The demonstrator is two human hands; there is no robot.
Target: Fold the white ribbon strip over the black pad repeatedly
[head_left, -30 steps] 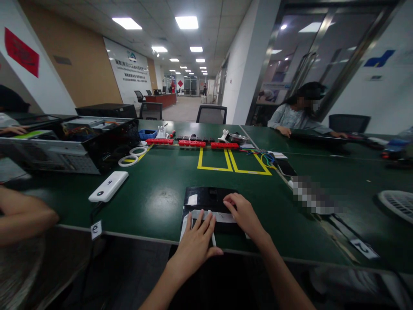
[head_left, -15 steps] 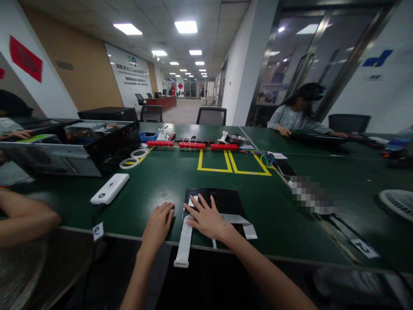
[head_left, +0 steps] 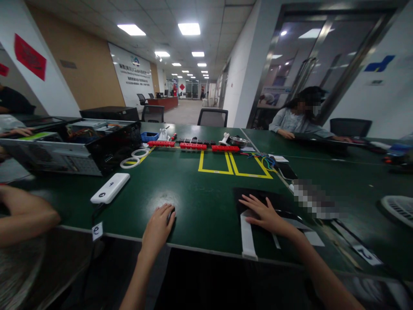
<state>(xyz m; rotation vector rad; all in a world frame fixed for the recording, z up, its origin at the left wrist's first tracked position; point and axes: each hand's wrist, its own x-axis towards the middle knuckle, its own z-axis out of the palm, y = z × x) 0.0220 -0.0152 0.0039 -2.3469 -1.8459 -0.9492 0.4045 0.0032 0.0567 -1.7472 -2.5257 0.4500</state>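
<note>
My right hand (head_left: 266, 215) lies flat with its fingers spread on a thin black panel (head_left: 250, 196) near the table's front edge. White ribbon cables are attached to the panel. One ribbon (head_left: 248, 236) runs toward me and ends in a connector at the table's edge; another white strip (head_left: 312, 238) sticks out on the right, partly under my forearm. My left hand (head_left: 158, 226) rests on the tabletop to the left, fingers together and curled over a small dark object (head_left: 171, 213). Most of that object is hidden by the hand.
An opened computer case (head_left: 112, 148) stands at the left beside white tape rings (head_left: 130, 162) and a white power bank (head_left: 110, 188). Red strips (head_left: 193, 146) line the back, behind yellow tape outlines (head_left: 215, 172). Phone (head_left: 286, 171) and wires lie right. People sit at left and across.
The black panel and its ribbon cables have slid to the right under my right hand. My left hand has stayed in place, and the dark object beneath its fingers now shows more.
</note>
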